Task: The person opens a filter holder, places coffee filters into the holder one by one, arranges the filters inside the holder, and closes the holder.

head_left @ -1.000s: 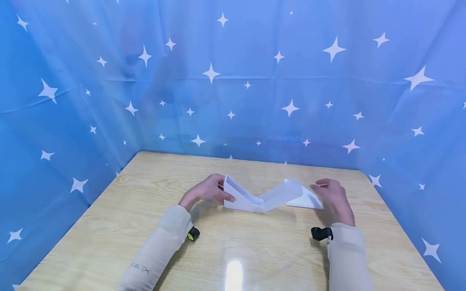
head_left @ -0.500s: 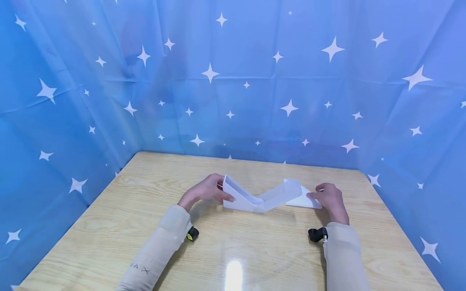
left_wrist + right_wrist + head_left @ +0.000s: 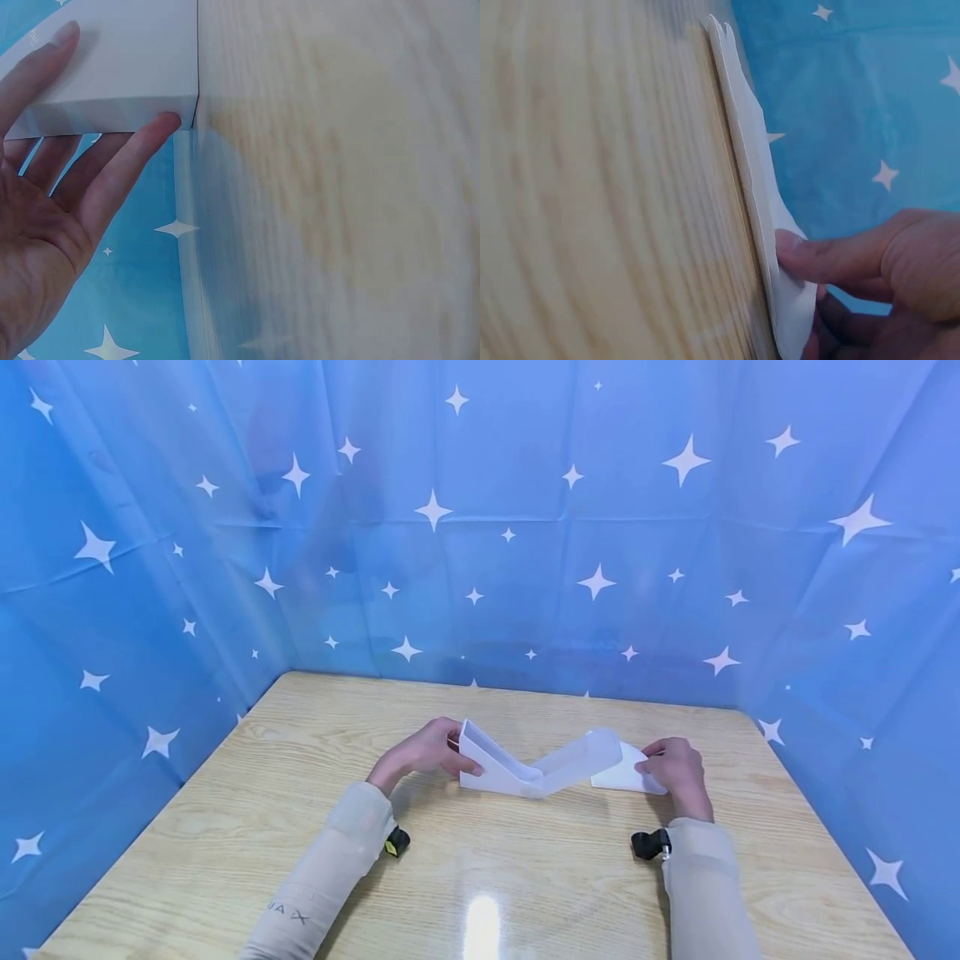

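A white open-topped box (image 3: 495, 777) with a slanted rim and a frosted, see-through flap (image 3: 577, 760) folded out to the right rests on the table. My left hand (image 3: 435, 747) grips its left end. In the left wrist view the thumb lies on the box's broad side (image 3: 135, 52), and the index fingertip presses its narrow end. Partly behind the flap lies a flat, folded white napkin (image 3: 626, 775). My right hand (image 3: 677, 767) pinches its right part. The right wrist view shows the thumb on the napkin's upper face (image 3: 791, 300), with the other fingers mostly hidden beyond its edge.
Both hands work over a light wood-grain table (image 3: 450, 877). Blue curtains with white stars (image 3: 525, 568) hang behind it and along both sides. A bright light reflection (image 3: 482, 927) shows near the table's front.
My right hand has come left and slightly down onto the napkin and taken hold of it. The napkin has shifted a little to the right. The left hand and the box have stayed put.
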Action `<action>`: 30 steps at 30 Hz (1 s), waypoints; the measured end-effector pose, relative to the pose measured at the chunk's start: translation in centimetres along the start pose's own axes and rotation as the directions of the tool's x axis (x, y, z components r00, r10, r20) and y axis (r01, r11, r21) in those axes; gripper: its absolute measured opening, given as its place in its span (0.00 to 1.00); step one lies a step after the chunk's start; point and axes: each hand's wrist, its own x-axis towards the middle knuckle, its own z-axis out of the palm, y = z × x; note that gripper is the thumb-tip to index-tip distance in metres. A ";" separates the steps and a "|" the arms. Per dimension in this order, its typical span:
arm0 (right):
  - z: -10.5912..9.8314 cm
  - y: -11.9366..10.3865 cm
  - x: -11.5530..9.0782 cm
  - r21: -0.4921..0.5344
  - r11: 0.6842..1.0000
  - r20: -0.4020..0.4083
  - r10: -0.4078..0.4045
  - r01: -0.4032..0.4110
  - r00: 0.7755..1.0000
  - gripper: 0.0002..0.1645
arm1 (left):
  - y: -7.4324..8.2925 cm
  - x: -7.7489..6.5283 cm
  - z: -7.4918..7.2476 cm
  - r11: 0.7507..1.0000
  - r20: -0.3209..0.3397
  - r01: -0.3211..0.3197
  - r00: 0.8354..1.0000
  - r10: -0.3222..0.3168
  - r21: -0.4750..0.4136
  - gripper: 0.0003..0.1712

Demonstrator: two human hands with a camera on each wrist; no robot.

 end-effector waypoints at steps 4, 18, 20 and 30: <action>0.0 -0.2 -0.2 -0.008 1.000 -0.029 0.004 -0.005 1.000 0.18 | 0.0 0.0 0.0 1.000 0.002 -0.002 1.000 0.002 0.005 0.20; -2.5 -1.2 -1.4 0.087 0.996 0.028 0.001 -0.004 1.000 0.21 | 0.2 -0.1 -0.1 1.000 -0.011 0.008 1.000 -0.008 0.009 0.20; -3.2 -1.5 -1.6 0.115 0.993 0.054 0.006 -0.012 0.999 0.23 | 0.2 -0.1 -0.1 1.000 -0.011 0.009 1.000 -0.009 0.010 0.20; -5.6 -3.7 -2.6 0.145 0.989 -0.083 -0.028 0.040 0.996 0.23 | -0.1 0.1 -0.1 1.000 -0.011 0.010 1.000 -0.010 0.010 0.21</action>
